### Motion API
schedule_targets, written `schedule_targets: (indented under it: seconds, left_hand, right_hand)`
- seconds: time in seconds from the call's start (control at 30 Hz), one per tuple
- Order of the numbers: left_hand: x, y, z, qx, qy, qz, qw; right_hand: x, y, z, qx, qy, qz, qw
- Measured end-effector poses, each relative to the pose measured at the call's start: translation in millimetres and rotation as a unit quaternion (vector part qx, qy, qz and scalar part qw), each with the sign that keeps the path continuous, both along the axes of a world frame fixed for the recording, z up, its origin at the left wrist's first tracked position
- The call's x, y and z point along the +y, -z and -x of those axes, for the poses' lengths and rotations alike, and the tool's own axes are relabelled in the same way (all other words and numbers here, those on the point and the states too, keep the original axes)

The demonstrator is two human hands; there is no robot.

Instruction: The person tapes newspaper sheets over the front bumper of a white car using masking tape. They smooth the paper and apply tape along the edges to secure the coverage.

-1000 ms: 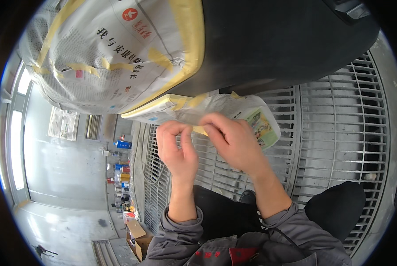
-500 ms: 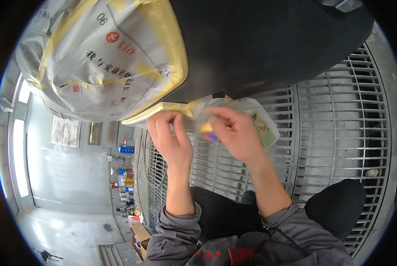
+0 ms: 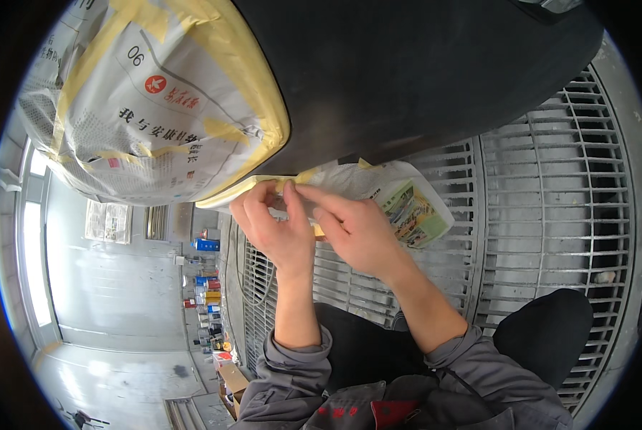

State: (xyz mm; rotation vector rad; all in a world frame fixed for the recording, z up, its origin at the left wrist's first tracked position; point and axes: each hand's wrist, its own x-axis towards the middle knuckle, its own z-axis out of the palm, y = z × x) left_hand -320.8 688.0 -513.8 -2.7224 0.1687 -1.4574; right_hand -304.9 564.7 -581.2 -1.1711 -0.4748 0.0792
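A smooth black panel [image 3: 414, 79] fills the top, beside a part wrapped in newspaper [image 3: 163, 143] edged with yellow masking tape [image 3: 260, 79]. Under the panel's lower edge hangs a loose sheet of newspaper [image 3: 413, 208] with a green picture. My left hand [image 3: 281, 233] is closed, thumb and index finger pinching at the taped top edge of this lower paper. My right hand [image 3: 364, 236] meets it there, its index fingertip touching the left fingers. Its other fingers curl round a masking tape roll [image 3: 319, 231], of which only a sliver of yellow shows.
Metal floor grating [image 3: 550, 201] lies beneath me, with my dark-trousered knees over it. Along the wall at left stand several bottles and cans [image 3: 208, 287] and an open cardboard box [image 3: 233, 380]. A thin cable [image 3: 253, 297] curves over the grating.
My right hand has moved left and in to my left hand, and the tape roll has gone mostly behind its fingers. The wrapped part and panel sit slightly further left in view.
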Motion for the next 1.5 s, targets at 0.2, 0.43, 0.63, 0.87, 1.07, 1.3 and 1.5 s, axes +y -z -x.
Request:
schedule_targets:
  seconds: [0.2, 0.43, 0.63, 0.87, 1.07, 1.3, 1.5]
  left_hand:
    - [2, -1, -1, -0.030, 0.057, 0.190, 0.980]
    - [13, -5, -4, -0.056, 0.014, 0.184, 0.981]
    - [12, -6, -6, -0.029, 0.032, 0.253, 0.967]
    - [14, -37, 23, 0.131, 0.123, 0.390, 0.903]
    - [29, -15, 80, 0.227, 0.085, 0.310, 0.919]
    - [34, -17, 83, 0.127, 0.210, 0.298, 0.922]
    - [46, -5, 74, 0.118, 0.258, 0.564, 0.776]
  right_hand:
    - [7, 1, 1, -0.039, 0.018, 0.018, 0.999]
    - [17, 8, 16, -0.136, 0.092, 0.132, 0.978]
    - [47, 9, 27, -0.145, 0.168, 0.124, 0.967]
    - [1, -13, 21, -0.032, -0.040, 0.097, 0.994]
    - [-10, -22, 47, -0.086, -0.026, 0.013, 0.996]
    - [-9, -74, 51, -0.220, 0.024, 0.205, 0.953]
    - [-17, -119, 43, -0.379, -0.084, 0.336, 0.858]
